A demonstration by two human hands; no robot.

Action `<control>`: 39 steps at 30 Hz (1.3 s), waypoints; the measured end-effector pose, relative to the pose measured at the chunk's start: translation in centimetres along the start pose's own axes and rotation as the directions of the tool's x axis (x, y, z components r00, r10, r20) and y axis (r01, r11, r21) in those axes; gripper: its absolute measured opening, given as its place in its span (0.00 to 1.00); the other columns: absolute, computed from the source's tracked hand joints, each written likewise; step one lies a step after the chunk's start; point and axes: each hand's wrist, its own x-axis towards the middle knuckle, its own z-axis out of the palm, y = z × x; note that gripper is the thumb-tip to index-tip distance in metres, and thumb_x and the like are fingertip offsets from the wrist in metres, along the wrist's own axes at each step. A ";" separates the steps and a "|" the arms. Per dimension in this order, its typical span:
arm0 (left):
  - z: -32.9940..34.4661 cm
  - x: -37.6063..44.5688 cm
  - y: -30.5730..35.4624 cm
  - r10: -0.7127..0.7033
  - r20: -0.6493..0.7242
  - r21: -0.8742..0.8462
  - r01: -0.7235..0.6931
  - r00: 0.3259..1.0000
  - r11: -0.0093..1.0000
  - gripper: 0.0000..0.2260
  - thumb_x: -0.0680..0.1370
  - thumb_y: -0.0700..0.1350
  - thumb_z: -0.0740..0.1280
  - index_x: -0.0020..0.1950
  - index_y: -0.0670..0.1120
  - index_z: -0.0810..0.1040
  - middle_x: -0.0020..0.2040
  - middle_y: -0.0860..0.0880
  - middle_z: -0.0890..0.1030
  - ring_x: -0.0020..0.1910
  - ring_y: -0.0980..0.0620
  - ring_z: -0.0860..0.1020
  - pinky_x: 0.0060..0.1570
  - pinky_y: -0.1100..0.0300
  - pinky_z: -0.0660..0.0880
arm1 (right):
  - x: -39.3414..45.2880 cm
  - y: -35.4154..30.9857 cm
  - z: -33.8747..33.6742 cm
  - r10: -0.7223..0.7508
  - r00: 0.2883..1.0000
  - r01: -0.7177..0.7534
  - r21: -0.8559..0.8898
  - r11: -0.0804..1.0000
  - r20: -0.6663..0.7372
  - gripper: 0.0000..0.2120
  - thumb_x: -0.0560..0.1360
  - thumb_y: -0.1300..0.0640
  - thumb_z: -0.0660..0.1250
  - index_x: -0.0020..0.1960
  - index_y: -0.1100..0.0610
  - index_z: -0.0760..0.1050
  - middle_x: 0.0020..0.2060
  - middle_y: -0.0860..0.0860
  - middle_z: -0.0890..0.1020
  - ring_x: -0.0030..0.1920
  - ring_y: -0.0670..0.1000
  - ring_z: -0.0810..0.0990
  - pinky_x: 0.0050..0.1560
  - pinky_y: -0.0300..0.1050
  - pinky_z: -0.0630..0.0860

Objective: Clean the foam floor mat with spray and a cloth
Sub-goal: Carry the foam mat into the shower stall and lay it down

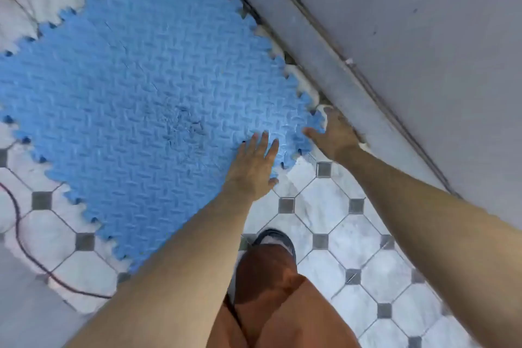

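A blue foam floor mat (135, 93) with a raised pattern and toothed puzzle edges lies flat on the tiled floor. A dark dirty patch (186, 124) marks its middle. My left hand (254, 167) rests flat on the mat's near corner, fingers spread. My right hand (333, 135) is at the mat's right corner next to the wall, thumb on top of the foam and fingers at its edge; whether it grips the corner I cannot tell. No spray bottle or cloth is in view.
A grey wall with a skirting strip (353, 70) runs diagonally along the mat's right side. White floor tiles (333, 215) with small grey squares surround the mat. A dark cable (19, 234) lies at the left. My knee and shoe (274, 243) are below.
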 end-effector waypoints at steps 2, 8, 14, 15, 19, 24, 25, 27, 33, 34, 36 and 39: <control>2.6 1.8 0.1 -0.012 -0.009 0.017 0.012 1.000 1.000 0.40 0.77 0.59 0.62 0.78 0.45 0.41 0.78 0.41 0.42 0.77 0.40 0.44 0.74 0.45 0.49 | 2.2 0.9 2.5 0.005 1.000 -0.004 0.075 0.997 -0.007 0.36 0.75 0.44 0.69 0.76 0.58 0.59 0.72 0.57 0.68 0.71 0.58 0.68 0.66 0.45 0.64; 6.6 2.3 -1.0 0.002 -0.104 0.075 0.006 0.995 0.997 0.46 0.74 0.59 0.67 0.78 0.43 0.40 0.78 0.41 0.39 0.77 0.40 0.41 0.74 0.44 0.48 | 5.0 0.6 4.3 0.079 0.996 -0.072 0.158 0.985 -0.039 0.36 0.70 0.34 0.68 0.71 0.53 0.66 0.66 0.59 0.72 0.63 0.57 0.73 0.62 0.46 0.70; 3.8 -2.4 0.2 -0.030 -0.178 0.027 0.036 0.984 0.999 0.48 0.71 0.54 0.71 0.78 0.40 0.42 0.78 0.40 0.44 0.77 0.39 0.45 0.73 0.45 0.52 | 0.9 -1.4 0.2 0.100 0.994 -0.107 0.159 0.981 0.049 0.27 0.74 0.30 0.59 0.50 0.56 0.71 0.43 0.56 0.79 0.46 0.62 0.81 0.54 0.52 0.77; 2.6 -3.5 0.3 -0.029 -0.171 0.007 0.031 0.985 0.999 0.48 0.71 0.53 0.71 0.77 0.40 0.42 0.78 0.40 0.44 0.77 0.40 0.45 0.73 0.46 0.51 | -0.4 -2.0 -0.4 0.108 0.993 -0.113 0.184 0.976 0.038 0.27 0.74 0.31 0.59 0.51 0.56 0.71 0.45 0.56 0.80 0.45 0.62 0.81 0.53 0.53 0.78; -3.1 -10.2 2.1 -0.027 -0.169 -0.109 0.008 0.985 0.994 0.45 0.70 0.40 0.70 0.77 0.37 0.43 0.78 0.38 0.44 0.77 0.39 0.44 0.74 0.46 0.49 | -8.1 -5.5 -4.7 0.107 0.993 -0.083 0.333 0.939 -0.054 0.23 0.77 0.39 0.63 0.64 0.52 0.66 0.44 0.52 0.77 0.45 0.58 0.78 0.44 0.48 0.75; -10.4 -18.9 5.0 -0.058 -0.208 -0.158 0.025 0.977 0.987 0.42 0.66 0.29 0.65 0.77 0.38 0.50 0.77 0.38 0.53 0.76 0.38 0.50 0.74 0.43 0.52 | -17.6 -9.1 -10.2 -0.087 0.996 0.088 0.047 0.995 -0.031 0.21 0.83 0.52 0.54 0.75 0.43 0.60 0.48 0.53 0.68 0.46 0.57 0.74 0.47 0.50 0.70; -11.8 -20.2 5.4 -0.036 -0.186 -0.158 0.006 0.982 0.987 0.41 0.68 0.29 0.65 0.77 0.39 0.49 0.78 0.39 0.52 0.77 0.39 0.50 0.74 0.44 0.52 | -19.0 -9.4 -11.0 -0.059 0.998 0.059 0.022 0.998 -0.005 0.18 0.83 0.54 0.54 0.73 0.45 0.65 0.49 0.53 0.68 0.49 0.59 0.76 0.47 0.49 0.70; -15.5 -22.6 6.8 0.013 -0.115 -0.149 -0.030 0.993 0.988 0.41 0.71 0.30 0.62 0.78 0.43 0.44 0.79 0.42 0.48 0.77 0.42 0.46 0.75 0.46 0.50 | -22.1 -9.5 -13.3 0.009 1.000 -0.009 0.024 1.000 0.023 0.15 0.83 0.55 0.54 0.68 0.49 0.70 0.52 0.56 0.73 0.53 0.63 0.77 0.48 0.49 0.71; -21.8 -27.0 12.1 0.084 -0.032 -0.178 -0.089 0.996 0.980 0.39 0.73 0.30 0.59 0.78 0.47 0.43 0.79 0.47 0.45 0.78 0.48 0.44 0.75 0.56 0.42 | -29.2 -7.4 -19.4 0.144 0.989 -0.148 0.170 0.974 0.036 0.16 0.79 0.46 0.63 0.61 0.53 0.77 0.55 0.58 0.80 0.57 0.61 0.78 0.52 0.49 0.73; -22.0 -27.6 13.0 0.105 -0.013 -0.179 -0.106 0.994 0.978 0.39 0.73 0.30 0.58 0.78 0.48 0.43 0.79 0.48 0.45 0.78 0.48 0.44 0.74 0.57 0.42 | -30.5 -6.6 -20.0 0.175 0.983 -0.181 0.190 0.965 0.045 0.17 0.78 0.45 0.64 0.62 0.53 0.77 0.56 0.58 0.80 0.58 0.60 0.77 0.54 0.49 0.73; -22.3 -28.9 14.9 0.149 0.038 -0.168 -0.141 0.988 0.976 0.39 0.73 0.29 0.57 0.78 0.49 0.42 0.79 0.49 0.44 0.78 0.50 0.43 0.74 0.58 0.41 | -33.3 -4.6 -20.5 0.273 0.960 -0.280 0.249 0.927 0.065 0.20 0.77 0.44 0.66 0.65 0.52 0.76 0.59 0.57 0.80 0.60 0.59 0.77 0.57 0.49 0.74; -22.2 -30.5 18.2 0.268 0.143 -0.138 -0.249 0.953 0.959 0.40 0.73 0.29 0.56 0.78 0.49 0.42 0.79 0.49 0.43 0.78 0.50 0.42 0.74 0.58 0.40 | -38.1 -0.9 -20.3 0.423 0.903 -0.419 0.367 0.830 0.073 0.24 0.74 0.41 0.68 0.67 0.49 0.75 0.62 0.56 0.80 0.60 0.58 0.78 0.60 0.50 0.75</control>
